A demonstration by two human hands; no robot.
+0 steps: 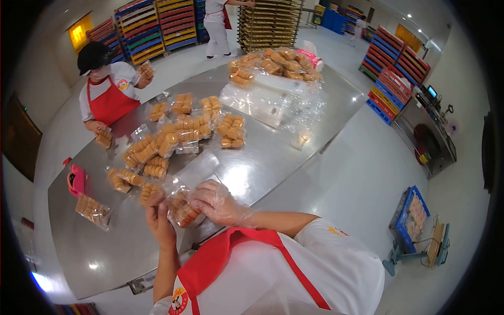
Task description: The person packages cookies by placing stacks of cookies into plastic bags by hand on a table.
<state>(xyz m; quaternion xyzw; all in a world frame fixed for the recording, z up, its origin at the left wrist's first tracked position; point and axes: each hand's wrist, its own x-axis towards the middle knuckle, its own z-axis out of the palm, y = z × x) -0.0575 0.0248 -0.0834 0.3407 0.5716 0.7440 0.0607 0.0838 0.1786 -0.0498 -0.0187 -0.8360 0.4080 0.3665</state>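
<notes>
Near the table's front edge, a clear plastic bag of round golden biscuits is between my two hands. My right hand, in a clear glove, grips the bag's right side with bent fingers. At the bag's left side my left hand pinches the plastic with fingers and thumb. A filled packet lies just beyond my left fingertips. Beyond my hands several more filled packets are heaped on the steel table. One packet lies apart on the left, beside a pink tape dispenser.
Across the table at the left, a co-worker holds a packet in each hand. Empty clear bags and a large biscuit pile are at the far side. Stacked crates and a tray rack stand behind. A blue crate is at right.
</notes>
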